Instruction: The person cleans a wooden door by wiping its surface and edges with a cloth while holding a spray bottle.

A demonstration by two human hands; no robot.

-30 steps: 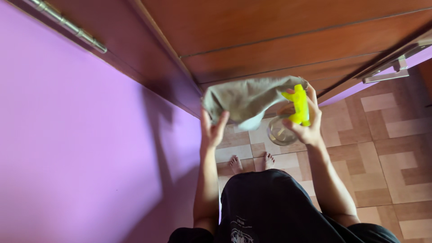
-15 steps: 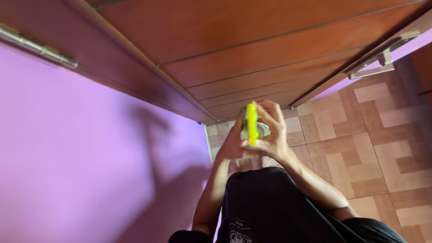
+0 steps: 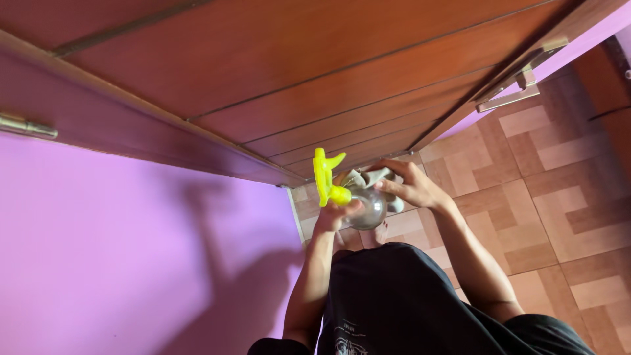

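Observation:
A clear spray bottle [image 3: 369,209] with a bright yellow trigger head [image 3: 325,178] is held in front of my chest. My left hand [image 3: 335,215] grips the bottle just under the yellow head. My right hand [image 3: 407,186] holds a bunched grey cloth [image 3: 368,177] pressed against the far side of the bottle. The yellow head points up and to the left, toward the wooden door.
A brown wooden door [image 3: 315,72] stands right ahead, with a metal handle [image 3: 519,82] at the upper right. A purple wall [image 3: 112,250] fills the left. A hinge [image 3: 23,126] shows at the far left. Brown patterned floor tiles [image 3: 559,204] lie to the right.
The spread-out cloth has been bunched up into my right hand. The bottle passed from my right hand to my left, and its yellow head now points left.

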